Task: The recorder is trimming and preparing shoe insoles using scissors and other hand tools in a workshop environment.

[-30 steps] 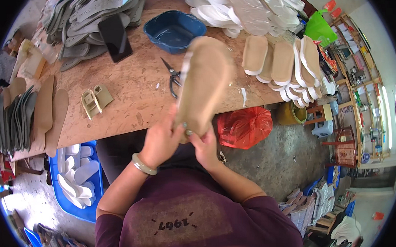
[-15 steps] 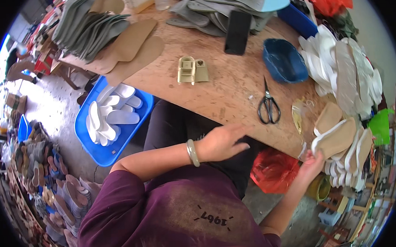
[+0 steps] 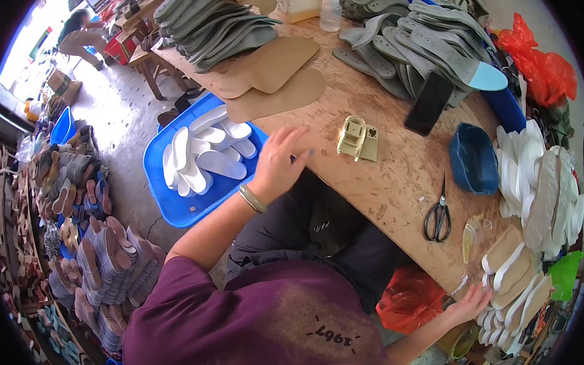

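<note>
My left hand (image 3: 281, 162), with a pale bracelet on its wrist, hovers at the table's near edge, fingers stretched out and nothing in them. Beside it, below table height, a blue plastic tub (image 3: 177, 215) holds several white insoles (image 3: 222, 165). On the right, my right hand (image 3: 471, 304) reaches palm up with fingers extended, beside a stack of tan-topped white insoles (image 3: 514, 282). Its fingertips come close to the stack's edge; whether they touch it I cannot tell. Black-handled scissors (image 3: 438, 220) and a small cream-coloured dispenser-like object (image 3: 356, 139) lie between my hands.
Grey insoles (image 3: 218, 28) are piled at the back left, with tan sheets (image 3: 277, 94) in front. More grey insoles (image 3: 423, 43), a dark phone (image 3: 429, 104) and a blue basket (image 3: 473, 160) sit farther right. A red plastic bag (image 3: 410, 298) hangs below the table edge. A person (image 3: 80, 40) bends far off.
The view has swung left. My left hand has moved from over my lap to the table edge near the blue tub. My right hand's fingers have opened away from the tan insole they were at.
</note>
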A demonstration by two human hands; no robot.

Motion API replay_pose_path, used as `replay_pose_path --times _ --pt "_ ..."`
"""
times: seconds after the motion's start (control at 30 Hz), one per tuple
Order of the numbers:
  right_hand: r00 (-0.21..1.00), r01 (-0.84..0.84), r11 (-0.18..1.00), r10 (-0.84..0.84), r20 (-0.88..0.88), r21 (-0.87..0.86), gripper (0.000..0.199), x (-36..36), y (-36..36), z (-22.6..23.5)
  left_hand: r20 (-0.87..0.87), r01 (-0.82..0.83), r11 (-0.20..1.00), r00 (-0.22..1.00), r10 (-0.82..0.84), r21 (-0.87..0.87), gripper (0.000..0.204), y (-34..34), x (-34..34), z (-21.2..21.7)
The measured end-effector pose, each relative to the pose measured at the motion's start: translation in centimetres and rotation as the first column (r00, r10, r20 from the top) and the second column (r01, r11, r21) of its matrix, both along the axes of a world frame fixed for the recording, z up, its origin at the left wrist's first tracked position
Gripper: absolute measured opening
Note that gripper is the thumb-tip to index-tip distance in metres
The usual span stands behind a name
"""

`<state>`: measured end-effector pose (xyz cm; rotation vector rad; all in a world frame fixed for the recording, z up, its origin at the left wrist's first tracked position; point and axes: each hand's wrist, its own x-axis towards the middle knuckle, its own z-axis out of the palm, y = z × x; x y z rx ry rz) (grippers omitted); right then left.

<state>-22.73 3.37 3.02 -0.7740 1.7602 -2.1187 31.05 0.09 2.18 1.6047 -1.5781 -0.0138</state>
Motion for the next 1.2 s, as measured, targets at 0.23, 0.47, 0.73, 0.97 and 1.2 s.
replay_pose_path --times 0.23,0.47,0.73,0.97,1.2 --pt "0.906 -0.290 0.941 0.328 -0.266 0.175 0.027 9.0 -3.2 -1.3 0.146 -0.194 0.970 0.965 0.216 -0.149 0.036 -5.3 8.8 0.2" --pt "0.597 -0.642 0.716 0.692 -0.406 0.275 0.020 19.9 -6.9 -3.1 -0.107 0.096 0.983 0.991 -0.080 0.157 0.064 -6.2 0.7 0.7" --pt "0.387 -0.742 0.581 0.779 -0.492 0.336 0.021 28.5 -10.0 1.2 0.108 0.149 0.973 0.979 -0.170 0.177 0.083 -7.6 -5.8 0.3" --pt "0.479 -0.536 0.753 0.644 -0.596 0.382 0.017 21.3 -9.1 -0.5 -0.023 0.126 0.974 0.992 -0.124 0.189 0.052 -7.6 -1.4 -1.7" --pt "0.571 -0.097 0.678 0.638 -0.517 0.729 0.056 13.2 -9.1 -1.0 -0.205 0.256 0.961 0.951 -0.231 0.103 0.035 -5.6 -1.0 0.1"
